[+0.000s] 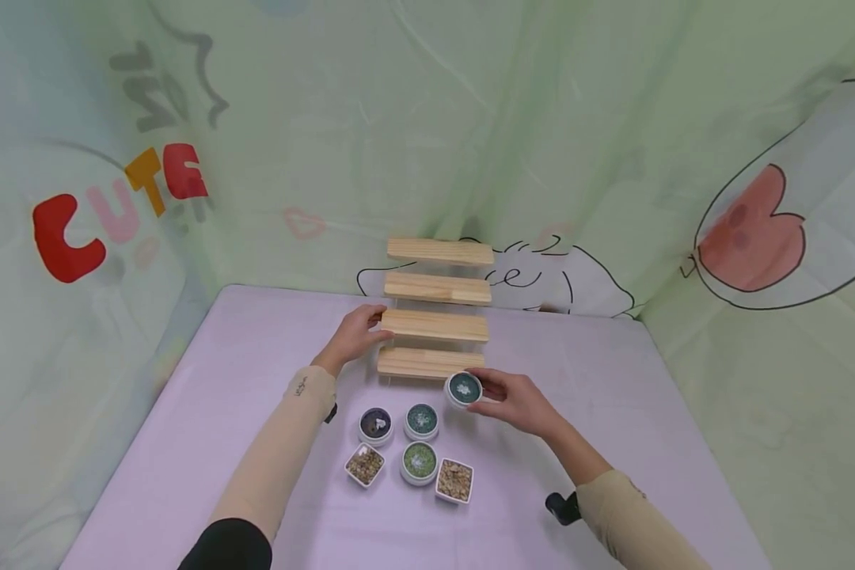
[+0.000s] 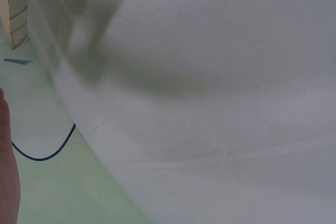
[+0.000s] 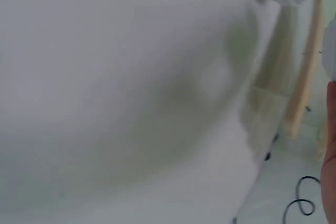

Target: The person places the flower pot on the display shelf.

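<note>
My right hand (image 1: pixel 516 400) pinches a small round white jar (image 1: pixel 463 389) between thumb and fingers, raised just in front of the lowest board's right end. Its top is dark teal with a pale, flower-like mark. The right wrist view catches only part of the jar (image 3: pixel 329 51) and a finger. With thumb and fingers, my left hand (image 1: pixel 356 334) grips the left end of a stepped wooden shelf (image 1: pixel 435 325) at its second-lowest board; some fingertips are hidden. Of that hand, the left wrist view shows only a strip, apart from the wood (image 2: pixel 16 11).
Before the shelf stand a dark-topped jar (image 1: pixel 375 424), a teal one (image 1: pixel 422 421) and a green one (image 1: pixel 419 462). Two square white dishes (image 1: pixel 365 465) of brownish bits flank the green jar. Printed curtains (image 1: pixel 427 119) rise behind the pale table (image 1: pixel 577 380).
</note>
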{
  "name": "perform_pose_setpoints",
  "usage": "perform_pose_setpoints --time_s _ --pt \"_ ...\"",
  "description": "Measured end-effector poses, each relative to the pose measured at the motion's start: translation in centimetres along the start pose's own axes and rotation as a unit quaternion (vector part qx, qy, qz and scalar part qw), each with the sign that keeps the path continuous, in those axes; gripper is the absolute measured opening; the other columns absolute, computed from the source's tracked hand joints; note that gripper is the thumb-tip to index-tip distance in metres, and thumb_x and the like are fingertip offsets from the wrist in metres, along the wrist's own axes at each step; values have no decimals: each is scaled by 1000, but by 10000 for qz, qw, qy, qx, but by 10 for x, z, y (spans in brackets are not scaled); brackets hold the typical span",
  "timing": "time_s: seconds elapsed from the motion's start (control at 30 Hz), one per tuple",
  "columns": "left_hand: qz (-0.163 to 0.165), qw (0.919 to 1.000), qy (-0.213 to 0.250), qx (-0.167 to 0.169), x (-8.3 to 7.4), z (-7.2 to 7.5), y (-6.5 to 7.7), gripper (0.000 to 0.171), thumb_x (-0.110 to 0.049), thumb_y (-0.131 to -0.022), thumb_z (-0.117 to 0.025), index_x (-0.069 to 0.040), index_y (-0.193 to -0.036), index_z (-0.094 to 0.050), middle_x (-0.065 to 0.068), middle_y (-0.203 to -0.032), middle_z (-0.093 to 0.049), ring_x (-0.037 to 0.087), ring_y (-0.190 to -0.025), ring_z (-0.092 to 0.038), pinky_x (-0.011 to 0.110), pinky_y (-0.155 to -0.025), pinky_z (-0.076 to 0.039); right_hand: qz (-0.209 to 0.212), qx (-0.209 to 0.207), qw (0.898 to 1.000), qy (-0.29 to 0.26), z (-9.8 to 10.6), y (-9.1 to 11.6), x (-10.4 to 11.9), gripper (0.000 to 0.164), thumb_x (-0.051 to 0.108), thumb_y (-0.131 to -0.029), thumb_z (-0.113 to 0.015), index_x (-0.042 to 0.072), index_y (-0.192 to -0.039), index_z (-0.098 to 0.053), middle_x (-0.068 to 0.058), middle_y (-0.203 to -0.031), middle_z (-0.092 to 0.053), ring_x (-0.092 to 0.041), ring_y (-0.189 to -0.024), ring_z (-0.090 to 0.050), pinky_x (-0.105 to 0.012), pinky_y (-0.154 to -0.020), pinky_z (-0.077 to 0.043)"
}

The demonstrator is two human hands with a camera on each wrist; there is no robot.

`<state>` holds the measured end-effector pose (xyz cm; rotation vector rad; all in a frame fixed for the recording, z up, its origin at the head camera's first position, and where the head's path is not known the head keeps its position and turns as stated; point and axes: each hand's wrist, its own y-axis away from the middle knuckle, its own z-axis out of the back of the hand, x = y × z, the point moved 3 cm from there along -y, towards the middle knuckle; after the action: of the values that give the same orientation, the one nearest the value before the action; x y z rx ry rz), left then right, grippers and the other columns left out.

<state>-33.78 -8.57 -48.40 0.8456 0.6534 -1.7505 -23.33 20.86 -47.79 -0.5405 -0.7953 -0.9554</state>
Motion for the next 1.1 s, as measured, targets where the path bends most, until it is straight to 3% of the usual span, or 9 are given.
perform_pose_setpoints --time_s 0.23,0.57,0.77,1.1 --pt "21 10000 20 -55 0 0 -1 65 -17 -89 -73 8 -141 -44 24 -137 -50 34 -127 -51 34 -109 -45 -181 -595 9974 375 13 -35 24 58 21 -81 -82 0 -130 -60 -15 -125 -64 -24 -113 -64 -27 -93 -55" --pt "104 9999 -37 -47 3 -1 -5 65 -19 -89 -73 6 -142 -44 22 -137 -50 32 -127 -51 33 -109 -44 -459 -1298 9877 743 26 -76 57 57 25 -84 -79 1 -131 -59 -15 -122 -66 -25 -107 -67 -36 -89 -59" --pt "108 9999 -23 -42 3 -1 -4 65 -19 -89 -73 7 -141 -44 23 -138 -50 33 -126 -52 35 -109 -45 -699 -1505 9825 843 34 -95 71 59 30 -85 -77 1 -133 -58 -15 -123 -66 -25 -107 -65 -38 -90 -57" --pt "175 9998 -37 3 2 -1 -5 65 -19 -90 -73 7 -142 -43 23 -139 -49 33 -126 -52 36 -108 -45 -620 -1850 9744 1112 45 -124 88 54 31 -86 -76 3 -130 -61 -15 -117 -68 -27 -103 -65 -40 -87 -56"
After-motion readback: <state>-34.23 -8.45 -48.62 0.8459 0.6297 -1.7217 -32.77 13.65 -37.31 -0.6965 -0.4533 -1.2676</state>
